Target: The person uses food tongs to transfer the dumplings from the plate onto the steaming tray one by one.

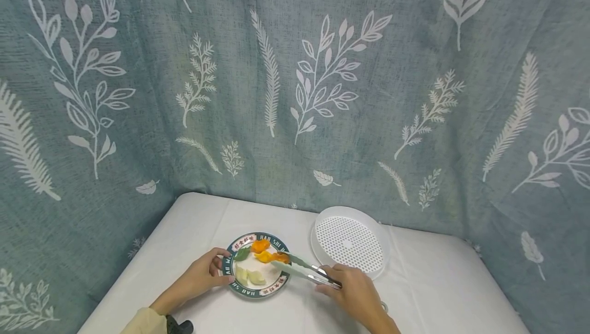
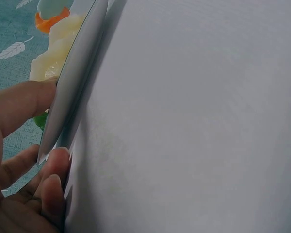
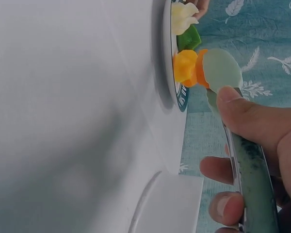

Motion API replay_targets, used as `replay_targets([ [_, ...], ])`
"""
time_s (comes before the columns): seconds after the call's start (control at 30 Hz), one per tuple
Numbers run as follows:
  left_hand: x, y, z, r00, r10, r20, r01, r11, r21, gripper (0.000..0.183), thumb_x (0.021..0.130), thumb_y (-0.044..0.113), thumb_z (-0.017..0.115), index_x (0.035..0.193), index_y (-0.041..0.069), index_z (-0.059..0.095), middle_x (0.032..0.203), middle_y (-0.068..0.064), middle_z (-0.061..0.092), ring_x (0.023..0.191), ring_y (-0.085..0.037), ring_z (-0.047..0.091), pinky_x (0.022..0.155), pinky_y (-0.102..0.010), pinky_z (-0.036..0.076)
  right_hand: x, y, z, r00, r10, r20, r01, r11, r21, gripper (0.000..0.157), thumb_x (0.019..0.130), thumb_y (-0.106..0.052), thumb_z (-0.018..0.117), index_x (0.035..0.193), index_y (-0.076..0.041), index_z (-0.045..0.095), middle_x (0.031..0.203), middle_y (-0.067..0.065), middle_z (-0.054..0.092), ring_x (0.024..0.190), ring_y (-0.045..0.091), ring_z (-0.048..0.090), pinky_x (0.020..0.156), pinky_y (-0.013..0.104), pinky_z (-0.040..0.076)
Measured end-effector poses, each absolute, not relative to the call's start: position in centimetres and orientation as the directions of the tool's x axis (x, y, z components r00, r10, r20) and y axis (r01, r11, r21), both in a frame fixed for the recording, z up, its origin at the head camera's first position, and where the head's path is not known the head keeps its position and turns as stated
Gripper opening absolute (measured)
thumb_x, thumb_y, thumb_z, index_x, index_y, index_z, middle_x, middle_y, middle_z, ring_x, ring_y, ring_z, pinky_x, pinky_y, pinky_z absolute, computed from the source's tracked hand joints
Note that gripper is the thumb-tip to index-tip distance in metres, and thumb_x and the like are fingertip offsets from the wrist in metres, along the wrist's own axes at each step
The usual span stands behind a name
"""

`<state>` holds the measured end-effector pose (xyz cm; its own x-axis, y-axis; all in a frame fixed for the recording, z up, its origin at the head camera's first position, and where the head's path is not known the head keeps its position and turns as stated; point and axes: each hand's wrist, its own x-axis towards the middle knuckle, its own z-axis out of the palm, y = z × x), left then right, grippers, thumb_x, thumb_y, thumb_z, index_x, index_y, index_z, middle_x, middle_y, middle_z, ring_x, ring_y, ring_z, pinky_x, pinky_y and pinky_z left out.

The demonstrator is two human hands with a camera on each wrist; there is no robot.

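Note:
My left hand (image 1: 200, 275) grips the left rim of a round plate (image 1: 251, 293) with a green patterned border. In the left wrist view the thumb (image 2: 26, 104) lies over the rim and fingers are beneath. On the plate sit orange dumpling-shaped pieces (image 1: 260, 246), a green piece (image 1: 242, 254) and pale yellow pieces (image 1: 255, 277). My right hand (image 1: 355, 293) holds tongs (image 3: 252, 179) with pale green tips. Those tips are around an orange piece (image 1: 282, 257) at the plate's right side; the right wrist view shows it partly hidden behind one tip.
A white round perforated tray (image 1: 386, 257) stands behind and right of the plate, close to my right hand. The white-covered table (image 1: 428, 293) ends at a leaf-patterned curtain (image 1: 276, 170) at the back and left.

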<state>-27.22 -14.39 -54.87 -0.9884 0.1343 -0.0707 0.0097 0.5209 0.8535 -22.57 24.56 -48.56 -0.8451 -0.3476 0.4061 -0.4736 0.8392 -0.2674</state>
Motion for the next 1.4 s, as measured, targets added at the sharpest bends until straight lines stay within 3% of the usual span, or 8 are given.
replay_targets([
  [0.33, -27.2, -14.5, -54.8, -0.989, 0.133, -0.061, 0.018, 0.525, 0.851, 0.067, 0.075, 0.028, 0.093, 0.131, 0.012, 0.059, 0.094, -0.002, 0.055, 0.076, -0.018, 0.051, 0.062, -0.028, 0.043, -22.5, 25.8, -47.8, -0.862, -0.287, 0.417, -0.427, 0.855, -0.294, 0.045, 0.076, -0.044, 0.088, 0.112, -0.018, 0.081, 0.081, -0.017, 0.066, 0.064, 0.001, 0.044, 0.057, 0.024, 0.041],
  [0.73, -27.1, -14.5, -54.7, -0.99, 0.115, -0.085, -0.011, 0.531, 0.847, 0.068, 0.074, 0.029, 0.094, 0.13, 0.013, 0.06, 0.094, -0.002, 0.055, 0.078, -0.018, 0.051, 0.064, -0.03, 0.044, -23.1, 28.3, -47.1, -0.864, -0.225, 0.451, -0.374, 0.886, -0.275, 0.047, 0.077, -0.044, 0.088, 0.114, -0.016, 0.081, 0.092, -0.009, 0.075, 0.069, 0.002, 0.055, 0.061, 0.028, 0.049],
  [1.07, -27.2, -14.4, -55.2, -0.993, 0.1, -0.07, -0.005, 0.543, 0.84, 0.067, 0.073, 0.028, 0.095, 0.129, 0.014, 0.061, 0.094, -0.001, 0.055, 0.077, -0.018, 0.051, 0.063, -0.029, 0.044, -23.9, 31.5, -46.7, -0.882, -0.159, 0.444, -0.302, 0.913, -0.274, 0.052, 0.08, -0.047, 0.085, 0.119, -0.012, 0.078, 0.1, 0.002, 0.077, 0.08, 0.017, 0.069, 0.063, 0.036, 0.052],
  [1.2, -27.3, -14.3, -55.2, -0.992, 0.097, -0.075, -0.011, 0.54, 0.841, 0.067, 0.073, 0.027, 0.095, 0.129, 0.015, 0.061, 0.093, -0.001, 0.055, 0.077, -0.018, 0.051, 0.063, -0.029, 0.044, -24.5, 32.8, -46.5, -0.9, -0.124, 0.417, -0.258, 0.924, -0.282, 0.053, 0.083, -0.048, 0.083, 0.12, -0.01, 0.078, 0.097, 0.003, 0.076, 0.074, 0.015, 0.064, 0.058, 0.034, 0.049],
  [1.3, -27.3, -14.3, -55.2, -0.992, 0.101, -0.076, -0.011, 0.537, 0.844, 0.067, 0.073, 0.027, 0.095, 0.129, 0.015, 0.061, 0.094, -0.001, 0.055, 0.077, -0.018, 0.051, 0.063, -0.029, 0.043, -24.9, 34.0, -46.5, -0.911, -0.104, 0.4, -0.232, 0.93, -0.284, 0.053, 0.084, -0.047, 0.082, 0.12, -0.008, 0.077, 0.098, 0.007, 0.076, 0.075, 0.021, 0.067, 0.059, 0.038, 0.052],
  [1.4, -27.4, -14.3, -55.1, -0.991, 0.105, -0.077, -0.01, 0.533, 0.846, 0.067, 0.073, 0.028, 0.095, 0.13, 0.015, 0.061, 0.094, -0.001, 0.055, 0.077, -0.018, 0.051, 0.063, -0.03, 0.043, -25.3, 34.9, -46.7, -0.906, -0.094, 0.414, -0.218, 0.94, -0.262, 0.053, 0.084, -0.046, 0.083, 0.119, -0.006, 0.077, 0.103, 0.01, 0.076, 0.087, 0.031, 0.072, 0.066, 0.048, 0.055],
])
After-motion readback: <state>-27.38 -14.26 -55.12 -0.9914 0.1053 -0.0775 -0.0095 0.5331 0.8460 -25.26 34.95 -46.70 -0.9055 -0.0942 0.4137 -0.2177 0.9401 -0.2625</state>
